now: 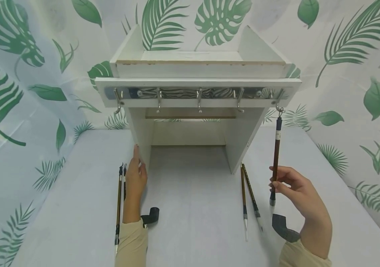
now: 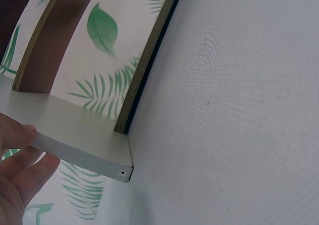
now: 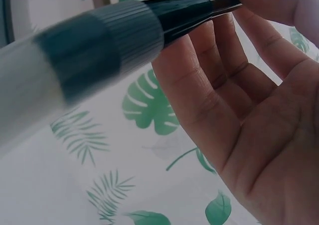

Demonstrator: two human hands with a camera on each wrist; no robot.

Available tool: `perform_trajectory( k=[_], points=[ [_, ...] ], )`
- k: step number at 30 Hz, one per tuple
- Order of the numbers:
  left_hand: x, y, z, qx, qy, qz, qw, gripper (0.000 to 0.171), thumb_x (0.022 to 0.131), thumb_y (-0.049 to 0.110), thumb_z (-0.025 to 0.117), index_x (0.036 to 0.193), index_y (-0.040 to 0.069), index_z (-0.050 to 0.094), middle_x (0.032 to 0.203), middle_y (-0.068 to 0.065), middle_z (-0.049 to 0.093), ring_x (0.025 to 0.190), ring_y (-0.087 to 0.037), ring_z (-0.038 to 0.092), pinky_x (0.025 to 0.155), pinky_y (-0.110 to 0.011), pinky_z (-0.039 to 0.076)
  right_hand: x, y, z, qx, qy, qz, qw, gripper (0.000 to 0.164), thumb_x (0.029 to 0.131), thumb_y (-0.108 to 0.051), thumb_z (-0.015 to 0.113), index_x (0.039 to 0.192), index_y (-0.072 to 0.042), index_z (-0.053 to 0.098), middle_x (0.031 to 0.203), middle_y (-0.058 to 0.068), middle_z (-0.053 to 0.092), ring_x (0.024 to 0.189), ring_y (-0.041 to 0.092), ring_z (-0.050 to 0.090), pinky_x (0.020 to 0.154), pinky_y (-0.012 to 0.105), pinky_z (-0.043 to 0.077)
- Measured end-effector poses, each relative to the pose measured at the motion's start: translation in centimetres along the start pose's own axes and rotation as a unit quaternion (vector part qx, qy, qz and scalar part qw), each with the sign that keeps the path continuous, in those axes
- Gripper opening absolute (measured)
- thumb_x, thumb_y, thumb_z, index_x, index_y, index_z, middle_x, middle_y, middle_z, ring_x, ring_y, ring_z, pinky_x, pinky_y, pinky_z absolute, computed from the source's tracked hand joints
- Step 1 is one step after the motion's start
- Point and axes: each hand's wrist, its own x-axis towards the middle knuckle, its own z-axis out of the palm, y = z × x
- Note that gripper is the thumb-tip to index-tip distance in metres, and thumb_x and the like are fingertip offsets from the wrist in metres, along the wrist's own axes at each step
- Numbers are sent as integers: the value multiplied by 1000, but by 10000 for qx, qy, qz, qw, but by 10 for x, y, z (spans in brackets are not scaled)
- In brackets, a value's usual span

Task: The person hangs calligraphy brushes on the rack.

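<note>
A calligraphy brush point(image 1: 277, 148) with a red-brown handle hangs tip down, its top loop at the rightmost hook point(image 1: 280, 105) of the white hook rack point(image 1: 196, 71). My right hand point(image 1: 304, 194) pinches the lower handle between thumb and fingers. Close up in the right wrist view, the brush's pale tip and dark ferrule point(image 3: 84, 50) point away from the fingers. On the other side, my left hand point(image 1: 136, 180) holds the front edge of the rack's left side panel point(image 1: 142, 139). The left wrist view shows thumb and fingers on opposite faces of that panel point(image 2: 84, 130).
Two brushes point(image 1: 244, 196) lie on the white tabletop point(image 1: 193, 207) right of the rack. Two more brushes point(image 1: 119, 200) lie at left, partly hidden by the left arm. Several other metal hooks point(image 1: 199, 100) line the rail. Leaf-patterned cloth point(image 1: 350, 74) surrounds the table.
</note>
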Motion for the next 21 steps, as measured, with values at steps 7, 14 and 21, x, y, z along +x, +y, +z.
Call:
perform_trajectory(
  k=[7,14,21],
  points=[
    [0,-3,1,-1,-13,24,10000,63,91,-3,46,146,12,19,121,-25,51,112,-36,52,87,-42,52,2,2,0,205,-52,-11,9998,46,79,23,49,119,1,52,91,3,54,86,3,63,70,13,53],
    [-1,-3,2,11,58,87,9999,61,91,-2,46,146,11,20,123,-25,51,113,-36,52,86,-41,52,3,3,3,31,55,178,9998,43,79,22,50,119,4,51,90,-1,55,85,2,63,70,13,53],
    [1,-3,2,43,-64,-80,9999,62,93,1,45,147,14,18,128,-24,48,117,-35,50,89,-42,51,5,4,6,-272,139,486,9984,40,81,18,52,119,5,50,89,0,55,84,2,62,69,14,53]
  ],
)
